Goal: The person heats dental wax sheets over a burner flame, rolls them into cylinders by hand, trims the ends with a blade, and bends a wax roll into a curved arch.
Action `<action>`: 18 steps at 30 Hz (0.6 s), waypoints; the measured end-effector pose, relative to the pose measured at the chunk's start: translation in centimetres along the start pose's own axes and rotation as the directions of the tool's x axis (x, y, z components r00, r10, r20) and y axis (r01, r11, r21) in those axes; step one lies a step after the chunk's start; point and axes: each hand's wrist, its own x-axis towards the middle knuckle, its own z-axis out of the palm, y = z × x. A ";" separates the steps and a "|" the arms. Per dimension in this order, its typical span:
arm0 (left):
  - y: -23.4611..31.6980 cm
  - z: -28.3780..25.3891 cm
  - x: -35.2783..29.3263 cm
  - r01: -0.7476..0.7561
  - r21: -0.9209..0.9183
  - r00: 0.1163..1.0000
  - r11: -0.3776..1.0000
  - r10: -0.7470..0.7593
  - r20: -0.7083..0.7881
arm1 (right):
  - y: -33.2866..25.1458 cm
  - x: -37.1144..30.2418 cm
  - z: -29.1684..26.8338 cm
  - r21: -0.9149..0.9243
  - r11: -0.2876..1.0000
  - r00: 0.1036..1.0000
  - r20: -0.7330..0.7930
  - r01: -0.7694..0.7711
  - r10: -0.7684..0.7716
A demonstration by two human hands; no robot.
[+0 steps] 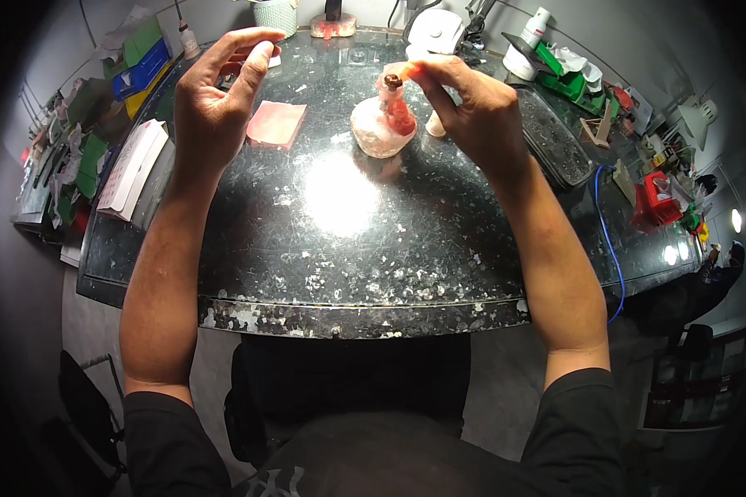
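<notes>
A squat lamp-like glass bottle point(381, 132), probably a spirit lamp, stands upright on the dark worktop point(439, 215). Its round body is whitish, its neck is streaked red and its top is dark brown. At that top are the pinched thumb and forefinger of my right hand point(475, 106); an orange tint shows at the tips, and what they hold is unclear. My left hand point(224, 87) is raised over the far left, fingers curved and thumb apart from the forefinger. Below it lies a square pink sheet point(276, 124), probably wax. A small pale cap-like piece point(435, 126) sits behind my right fingers.
White boxes or pads point(133, 170) lie at the left edge, beside cluttered bins point(145, 70). A dark tray point(555, 137) and green bin point(559, 79) stand at the right. A blue cable point(607, 240) hangs over the front-right edge. A pale basket point(275, 16) is at the back.
</notes>
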 end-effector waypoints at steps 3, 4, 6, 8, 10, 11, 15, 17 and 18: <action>0.0 0.0 0.0 -0.003 0.001 1.000 1.000 0.003 0.000 | -0.6 0.4 -0.5 0.008 1.000 1.000 -0.008 -0.021 0.021; 0.0 0.0 0.0 -0.003 -0.005 1.000 1.000 0.003 0.002 | -0.6 0.6 -0.6 0.008 1.000 1.000 -0.008 -0.021 0.021; -0.1 0.1 0.0 -0.004 -0.006 1.000 1.000 0.004 0.003 | -0.7 0.8 -0.8 0.003 1.000 0.999 -0.046 0.011 -0.011; -0.2 0.1 0.0 -0.006 -0.007 1.000 1.000 0.006 0.004 | -0.9 1.0 -0.9 0.001 1.000 0.998 -0.062 0.026 -0.026; -0.3 -0.1 0.1 -0.008 -0.015 1.000 1.000 0.008 0.010 | -1.1 1.2 -1.2 -0.001 0.999 0.996 -0.078 0.041 -0.041; -0.4 0.0 0.1 -0.008 -0.016 1.000 1.000 0.008 0.011 | -1.3 1.2 -1.3 -0.008 0.999 0.997 -0.076 0.032 -0.033; -0.5 -0.1 0.0 -0.005 -0.018 1.000 1.000 0.006 0.006 | -2.6 1.6 -2.4 -0.104 0.994 0.999 -0.020 -0.029 0.027; -0.2 -0.1 0.1 -0.003 -0.019 1.000 1.000 0.004 0.009 | -2.4 1.7 -2.3 -0.065 0.998 0.998 -0.057 0.001 -0.005; 0.0 -0.1 0.1 -0.003 -0.011 1.000 1.000 0.003 0.009 | -2.3 1.7 -2.3 -0.027 0.999 0.995 -0.094 0.034 -0.037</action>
